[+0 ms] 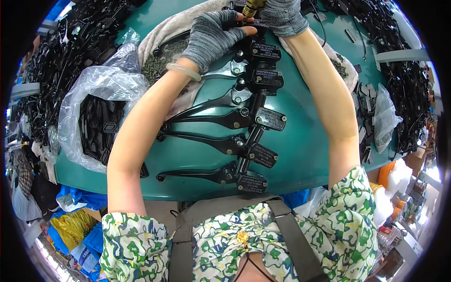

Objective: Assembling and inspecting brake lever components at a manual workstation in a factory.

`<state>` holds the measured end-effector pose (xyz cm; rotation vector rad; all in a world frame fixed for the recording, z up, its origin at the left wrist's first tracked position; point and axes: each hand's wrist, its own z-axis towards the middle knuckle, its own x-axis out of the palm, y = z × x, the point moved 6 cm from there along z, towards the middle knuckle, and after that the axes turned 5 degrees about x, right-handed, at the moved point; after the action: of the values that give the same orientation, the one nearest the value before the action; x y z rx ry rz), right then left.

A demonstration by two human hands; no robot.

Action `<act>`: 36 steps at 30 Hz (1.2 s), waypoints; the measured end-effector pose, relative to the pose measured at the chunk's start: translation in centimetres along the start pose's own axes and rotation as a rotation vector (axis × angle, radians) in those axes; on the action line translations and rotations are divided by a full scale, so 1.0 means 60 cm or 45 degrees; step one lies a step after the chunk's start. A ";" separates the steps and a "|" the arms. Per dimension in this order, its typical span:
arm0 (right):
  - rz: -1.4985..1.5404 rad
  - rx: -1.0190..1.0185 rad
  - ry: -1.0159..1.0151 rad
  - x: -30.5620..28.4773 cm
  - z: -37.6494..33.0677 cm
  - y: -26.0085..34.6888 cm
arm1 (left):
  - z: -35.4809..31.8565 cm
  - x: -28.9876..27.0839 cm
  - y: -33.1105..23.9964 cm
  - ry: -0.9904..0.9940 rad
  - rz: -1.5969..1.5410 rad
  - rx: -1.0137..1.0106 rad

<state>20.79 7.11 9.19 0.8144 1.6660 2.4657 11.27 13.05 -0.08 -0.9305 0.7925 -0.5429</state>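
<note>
At the top edge my right hand, in a grey knit glove with the fingertips partly cut from view, is closed around a brass-coloured screwdriver, a powered one by its look. The driver points down at the topmost brake master cylinder. My left hand, gloved the same way with bare thumb and fingertips, grips that cylinder beside the driver's tip. Toward me runs a column of black brake lever assemblies; their levers point left and their rectangular reservoirs sit on the right.
The green tabletop carries a plastic bag of black parts at left. Cloths holding small dark pieces lie on both sides. Heaps of black levers line the left and right. A clear bag lies at right.
</note>
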 end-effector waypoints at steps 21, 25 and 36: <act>0.011 0.166 0.007 -0.004 0.010 -0.021 | -0.004 -0.003 -0.013 0.013 0.041 -0.019; -0.138 -0.077 0.133 -0.013 0.010 0.001 | -0.004 0.005 0.007 -0.011 -0.038 -0.052; -0.251 0.013 -0.117 -0.011 -0.108 0.108 | -0.060 -0.006 -0.109 -0.002 0.029 0.427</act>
<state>19.98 -1.33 12.82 0.7150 1.6430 2.2559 7.68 8.25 4.36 -0.6117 0.6842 -0.6326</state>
